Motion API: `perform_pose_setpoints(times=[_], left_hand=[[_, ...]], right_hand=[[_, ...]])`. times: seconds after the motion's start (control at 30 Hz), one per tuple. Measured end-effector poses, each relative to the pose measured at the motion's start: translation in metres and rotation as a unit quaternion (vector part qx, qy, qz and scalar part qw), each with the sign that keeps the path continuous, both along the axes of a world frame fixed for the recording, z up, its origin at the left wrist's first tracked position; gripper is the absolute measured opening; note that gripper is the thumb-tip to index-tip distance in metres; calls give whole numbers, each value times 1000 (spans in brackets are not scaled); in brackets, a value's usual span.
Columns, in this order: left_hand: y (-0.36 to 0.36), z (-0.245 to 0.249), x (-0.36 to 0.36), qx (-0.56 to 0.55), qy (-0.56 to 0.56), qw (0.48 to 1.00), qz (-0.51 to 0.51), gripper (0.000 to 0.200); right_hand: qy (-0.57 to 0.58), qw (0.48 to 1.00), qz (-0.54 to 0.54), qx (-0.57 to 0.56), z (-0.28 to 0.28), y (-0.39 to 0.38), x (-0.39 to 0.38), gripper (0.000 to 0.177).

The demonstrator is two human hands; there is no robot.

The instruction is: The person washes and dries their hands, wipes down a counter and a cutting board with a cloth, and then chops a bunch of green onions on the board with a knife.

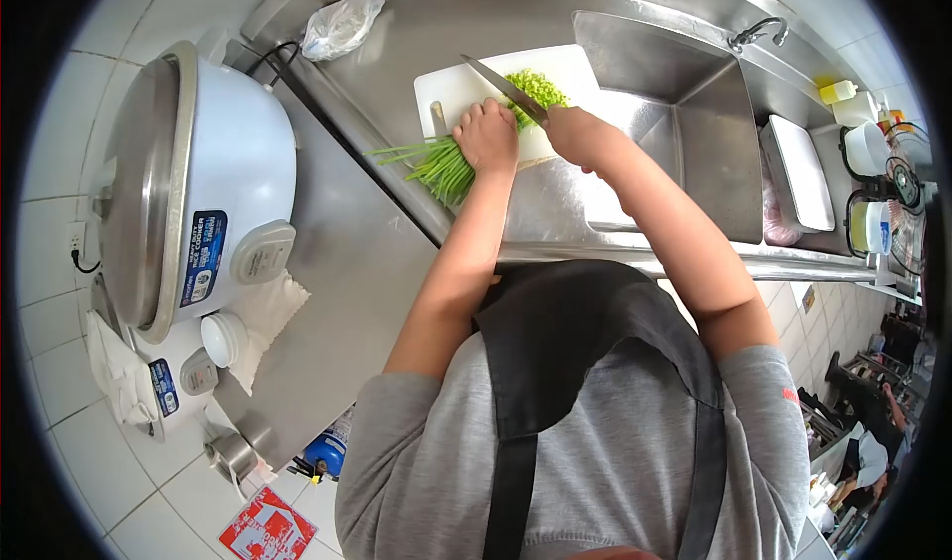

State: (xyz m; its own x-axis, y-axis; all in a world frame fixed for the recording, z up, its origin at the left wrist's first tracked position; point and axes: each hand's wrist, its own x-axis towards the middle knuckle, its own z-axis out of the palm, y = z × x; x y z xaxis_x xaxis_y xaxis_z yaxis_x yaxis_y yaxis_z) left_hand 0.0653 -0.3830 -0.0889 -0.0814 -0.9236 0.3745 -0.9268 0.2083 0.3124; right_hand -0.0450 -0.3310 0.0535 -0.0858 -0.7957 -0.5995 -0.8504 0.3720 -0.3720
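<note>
My left hand (pixel 486 135) is closed over a bunch of long, thin green stalks that look like green onions (pixel 442 169), pressing them on a white cutting board (pixel 446 86). Their loose ends stick out past the board's near left edge. In my right hand (pixel 583 137) is the handle of a kitchen knife (pixel 508 90). Its long blade points up and left, between my left hand and a heap of chopped green pieces (pixel 538 86). Part of the handle is hidden by my fingers.
Right of the board is a steel sink (pixel 635 114) with a faucet (pixel 759 32). A clear plastic bag (pixel 342 26) lies at the back left. A large rice cooker (pixel 238 153) stands left. Farther right are a white tray (pixel 801 173) and a fan (pixel 902 178). Another person (pixel 873 461) is at lower right.
</note>
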Motion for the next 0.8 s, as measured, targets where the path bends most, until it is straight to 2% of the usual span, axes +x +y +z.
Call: perform_pose_setpoints(times=[0.07, 0.2, 0.27, 0.37, 0.43, 0.5, 0.57, 0.67, 0.73, 0.8], left_hand=[[-1, 0, 0, 4, 0, 1000, 7, 18], [1, 3, 0, 1, -7, 1000, 3, 19], [0, 2, 1, 0, -7, 1000, 2, 19], [-6, 4, -1, -2, -2, 1000, 3, 18], [1, 2, 2, -18, -18, 1000, -11, 19], [-1, 5, 0, -3, -22, 1000, -6, 20], [1, 3, 1, 3, -18, 1000, -5, 20], [0, 3, 1, 8, -20, 1000, -1, 19], [0, 3, 0, 10, -17, 1000, -1, 20], [0, 3, 0, 12, -12, 1000, 2, 20]], right_hand=[[-5, 998, 24, -54, -16, 6, 0, 34], [-3, 996, 27, -80, -42, 11, -1, 31], [15, 985, 27, -168, -77, 12, 1, 24], [38, 987, -18, -153, -85, 14, 7, 26], [34, 989, 10, -144, -85, 6, -4, 26], [35, 987, 43, -150, -58, -5, -12, 26], [-14, 1000, -4, -25, -14, -9, -7, 30], [6, 1000, 6, 6, 4, -3, 1, 33], [13, 1000, 2, 11, -7, 0, 0, 33], [29, 997, 28, -60, -42, 2, -6, 33]])
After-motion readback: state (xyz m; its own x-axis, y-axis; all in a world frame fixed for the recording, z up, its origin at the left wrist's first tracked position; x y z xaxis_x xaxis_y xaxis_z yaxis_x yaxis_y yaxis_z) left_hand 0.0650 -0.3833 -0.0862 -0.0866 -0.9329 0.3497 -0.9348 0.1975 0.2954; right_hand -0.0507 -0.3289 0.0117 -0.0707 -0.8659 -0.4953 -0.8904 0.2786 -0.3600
